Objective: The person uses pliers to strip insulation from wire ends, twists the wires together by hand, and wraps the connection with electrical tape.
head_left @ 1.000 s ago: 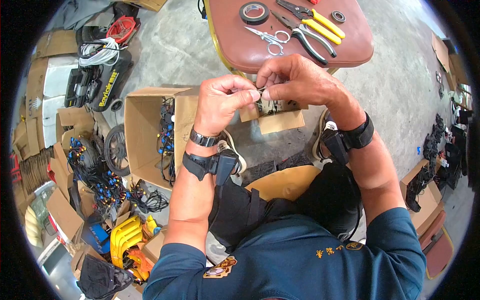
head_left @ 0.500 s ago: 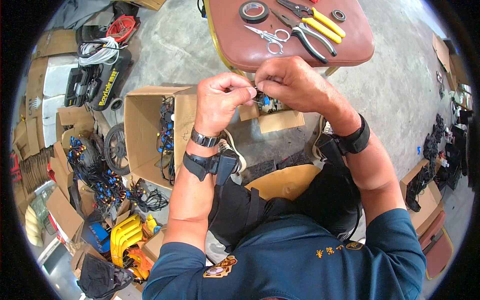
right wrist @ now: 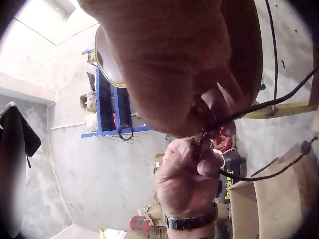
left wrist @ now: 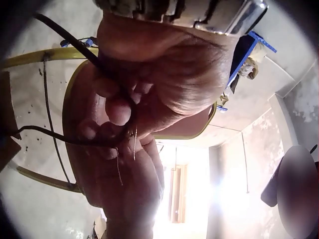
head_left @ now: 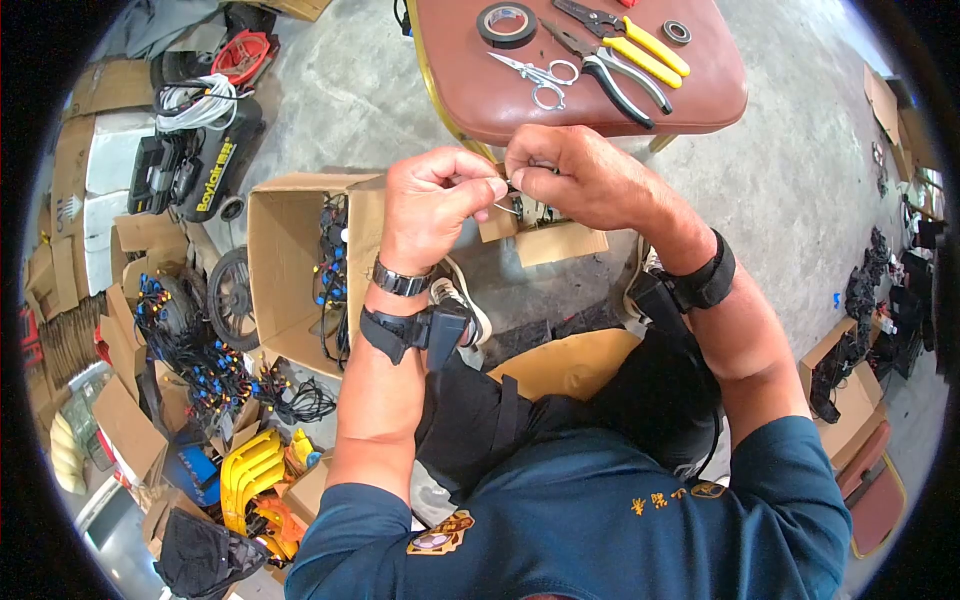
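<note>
Both hands meet fingertip to fingertip over a small open cardboard box (head_left: 562, 244). My left hand (head_left: 432, 205) pinches a thin black wire (left wrist: 70, 38) between thumb and fingers. With curled fingers and thumb, my right hand (head_left: 592, 182) grips another black wire (left wrist: 55, 135). The wires come together at the fingertips, where the fingers hide the meeting point. Thin bare strands (left wrist: 119, 172) stick out below the fingers in the left wrist view. In the head view, a pale wire end (head_left: 507, 208) shows beneath the left fingers.
Ahead, a padded brown seat (head_left: 480, 100) carries black tape (head_left: 508, 26), scissors (head_left: 545, 76), pliers (head_left: 625, 88), yellow-handled wire strippers (head_left: 648, 50) and a bearing (head_left: 677, 33). A large box (head_left: 290, 270) with cables stands left, beside a wire heap (head_left: 205, 365).
Both hands have shifted slightly left and toward the body. The right index finger and thumb have closed in nearer the left fingertips, and the pale wire end shows below them.
</note>
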The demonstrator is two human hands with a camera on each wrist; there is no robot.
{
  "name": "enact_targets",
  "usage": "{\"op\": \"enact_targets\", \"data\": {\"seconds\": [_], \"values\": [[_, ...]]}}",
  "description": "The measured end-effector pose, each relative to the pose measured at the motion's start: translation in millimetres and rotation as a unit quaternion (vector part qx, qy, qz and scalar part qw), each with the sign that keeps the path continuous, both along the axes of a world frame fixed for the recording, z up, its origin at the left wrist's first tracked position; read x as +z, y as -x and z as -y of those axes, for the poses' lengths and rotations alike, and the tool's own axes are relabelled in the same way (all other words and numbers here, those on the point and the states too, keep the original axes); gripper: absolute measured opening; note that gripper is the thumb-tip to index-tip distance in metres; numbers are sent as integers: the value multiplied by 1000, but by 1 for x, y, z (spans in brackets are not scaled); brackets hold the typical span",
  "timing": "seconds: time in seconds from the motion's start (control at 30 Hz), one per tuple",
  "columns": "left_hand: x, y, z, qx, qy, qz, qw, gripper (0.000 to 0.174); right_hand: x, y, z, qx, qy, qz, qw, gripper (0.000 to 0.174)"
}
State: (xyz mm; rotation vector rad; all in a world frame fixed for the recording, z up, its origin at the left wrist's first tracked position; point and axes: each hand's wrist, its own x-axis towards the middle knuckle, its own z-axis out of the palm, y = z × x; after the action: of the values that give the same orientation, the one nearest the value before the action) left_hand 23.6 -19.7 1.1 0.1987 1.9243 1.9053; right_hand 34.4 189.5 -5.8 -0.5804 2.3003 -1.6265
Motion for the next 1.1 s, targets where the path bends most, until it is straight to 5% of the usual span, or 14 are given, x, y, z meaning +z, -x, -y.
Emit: {"op": "enact_targets", "data": {"seconds": [0.43,0.57,0.8,1.1], "values": [[98,1,14,-69,50,-65,994,6,95,5,9,24,-30,-138,990,9],[112,-19,7,-108,63,8,992,9,113,-21,3,64,-85,-31,994,11],[82,-73,3,-122,127,184,967,3,83,-83,2,36,-46,89,994,5],[16,-111,10,-110,96,211,966,6,23,-115,5,30,-85,136,987,13]]}}
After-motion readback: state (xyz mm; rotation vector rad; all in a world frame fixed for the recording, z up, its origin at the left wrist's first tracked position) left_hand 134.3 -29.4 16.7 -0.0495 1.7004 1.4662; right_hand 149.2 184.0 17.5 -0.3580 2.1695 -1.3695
